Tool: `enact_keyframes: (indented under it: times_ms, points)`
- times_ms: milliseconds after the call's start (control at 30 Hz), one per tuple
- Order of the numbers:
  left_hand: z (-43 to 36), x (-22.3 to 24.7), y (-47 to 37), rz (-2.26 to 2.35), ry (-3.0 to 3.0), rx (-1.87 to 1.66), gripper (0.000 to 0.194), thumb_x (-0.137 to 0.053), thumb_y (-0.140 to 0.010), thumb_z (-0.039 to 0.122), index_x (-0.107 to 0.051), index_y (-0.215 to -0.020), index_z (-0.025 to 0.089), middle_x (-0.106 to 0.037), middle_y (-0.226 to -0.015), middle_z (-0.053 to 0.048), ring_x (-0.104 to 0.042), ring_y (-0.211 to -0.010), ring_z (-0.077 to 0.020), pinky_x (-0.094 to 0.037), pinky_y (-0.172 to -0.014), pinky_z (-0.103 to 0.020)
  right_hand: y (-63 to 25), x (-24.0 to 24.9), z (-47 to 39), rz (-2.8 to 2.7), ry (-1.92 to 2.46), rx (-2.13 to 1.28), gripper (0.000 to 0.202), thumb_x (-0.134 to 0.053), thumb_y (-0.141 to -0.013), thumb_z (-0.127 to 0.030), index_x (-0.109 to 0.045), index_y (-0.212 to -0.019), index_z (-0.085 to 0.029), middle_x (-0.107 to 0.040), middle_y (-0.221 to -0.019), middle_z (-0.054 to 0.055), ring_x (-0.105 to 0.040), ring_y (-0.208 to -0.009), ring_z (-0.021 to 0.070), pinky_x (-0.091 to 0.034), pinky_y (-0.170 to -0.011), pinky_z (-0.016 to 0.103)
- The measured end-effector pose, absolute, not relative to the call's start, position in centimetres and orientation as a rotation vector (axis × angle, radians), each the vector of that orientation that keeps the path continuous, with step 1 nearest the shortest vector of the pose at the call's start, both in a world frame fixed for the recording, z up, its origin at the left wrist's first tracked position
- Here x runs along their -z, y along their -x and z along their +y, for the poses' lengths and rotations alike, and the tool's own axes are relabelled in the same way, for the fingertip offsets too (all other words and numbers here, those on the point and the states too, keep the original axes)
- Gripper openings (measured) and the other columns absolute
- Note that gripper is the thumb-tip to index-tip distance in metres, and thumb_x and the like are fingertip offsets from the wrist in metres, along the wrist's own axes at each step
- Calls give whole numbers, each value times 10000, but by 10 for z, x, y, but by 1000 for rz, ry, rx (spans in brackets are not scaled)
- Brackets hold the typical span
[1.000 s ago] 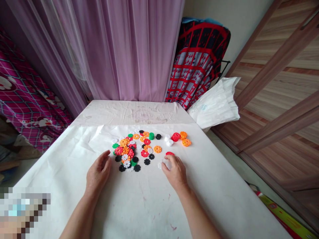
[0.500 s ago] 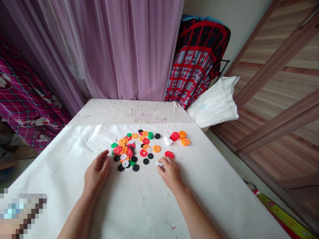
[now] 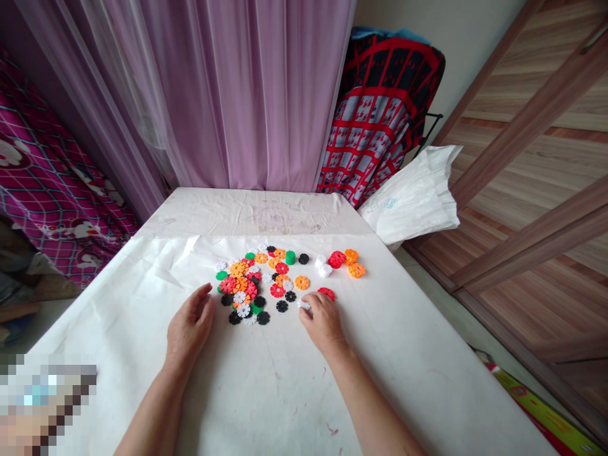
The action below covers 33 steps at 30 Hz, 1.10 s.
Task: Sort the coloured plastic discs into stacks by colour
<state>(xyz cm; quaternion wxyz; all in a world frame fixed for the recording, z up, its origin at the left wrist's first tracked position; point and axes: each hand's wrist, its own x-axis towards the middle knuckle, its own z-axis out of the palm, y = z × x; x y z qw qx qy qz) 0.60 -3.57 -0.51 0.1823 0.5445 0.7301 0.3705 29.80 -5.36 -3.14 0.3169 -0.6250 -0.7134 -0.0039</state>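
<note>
A white notched piece is grasped in the right hand, pinched between thumb and fingertips, with the grip nearly closed and the piece poking out towards nine o'clock. How many layers it has cannot be told, as part of it is covered by the fingers. The left hand is relaxed and released, its fingers slightly curled and its grip loosely open; nothing can be seen held in it.

At two o'clock from the left hand, a heap of mixed discs in red, orange, white, black and green is spread on the white-covered counter. Two black discs are set apart between heap and right hand, at nine and ten o'clock from the held piece. At twelve o'clock from it, a loose orange disc is seen lying flat. Just beyond the right hand's knuckles, a red stack is partly hidden. Farther off, towards one o'clock, white stacks, a larger red stack and orange stacks are grouped closely
</note>
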Motion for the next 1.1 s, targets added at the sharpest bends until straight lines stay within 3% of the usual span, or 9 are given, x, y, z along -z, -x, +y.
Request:
enact_keyframes:
  times_ms: [467, 900, 1100]
  points:
    - [-35, 6, -5, 2037, -1545, -1054, 437, -487, -827, 432, -664, -1184, 253, -753, -1075, -40, -705, -991, -209, -549, -873, -311, -304, 38, -59, -1809, 1593, -22, 129, -569, -814, -152, -660, -889, -206, -674, -870, 48, -591, -785, 183, -455, -722, 289]
    - [-36, 10, -4, 2000, -1532, -1106, 432, -498, -811, 427, -663, -1173, 260, -746, -1117, -33, -702, -1012, -210, -554, -881, -316, -295, 30, -60, -1867, 1661, 14, 160, -553, -765, -68, -612, -799, -213, -640, -829, 38, -579, -824, 195, -440, -771, 302]
    - [-34, 12, -3, 2007, -1529, -1078, 460, -482, -817, 448, -652, -1197, 254, -743, -1125, -41, -697, -1030, -216, -546, -901, -327, -291, 2, -49, -1897, 1767, 8, 62, -624, -819, -180, -647, -854, -226, -681, -935, 52, -579, -908, 217, -420, -803, 320]
